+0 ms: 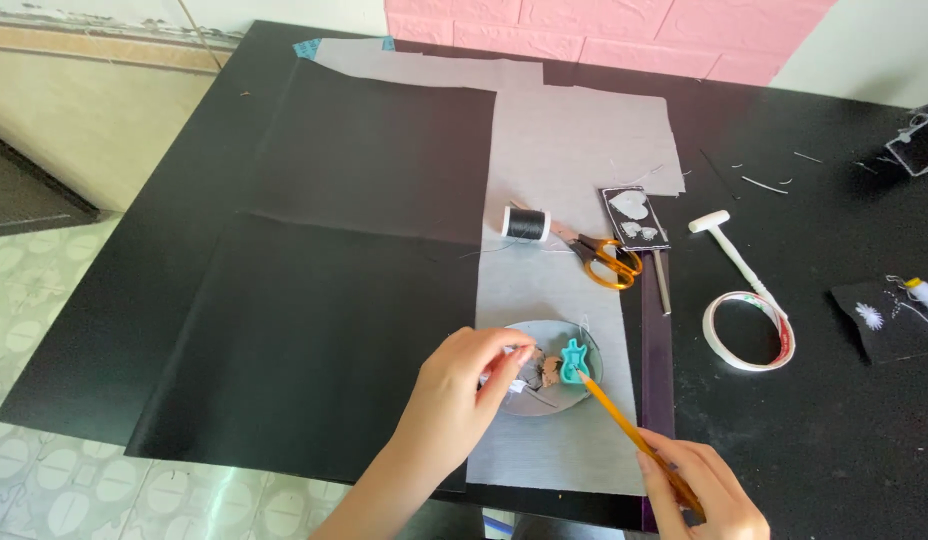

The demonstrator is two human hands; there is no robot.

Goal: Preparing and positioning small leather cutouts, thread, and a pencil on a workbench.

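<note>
2 hands work: left hand [454, 395] pinches hard-to-identify grey scraps [537, 372] in a round grey dish [594, 350]; right hand [706, 492], partly cropped, grips a yellow pencil [624, 425] touching a small teal guitar-shaped piece [573, 361].

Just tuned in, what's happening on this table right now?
A person is working at a black table over grey and black fabric. The left hand reaches into a small grey dish, fingers on the bits inside. The right hand holds a yellow pencil with its tip against a teal guitar-shaped piece in the dish. Orange-handled scissors, a black thread spool and a tape roll lie untouched farther back.
</note>
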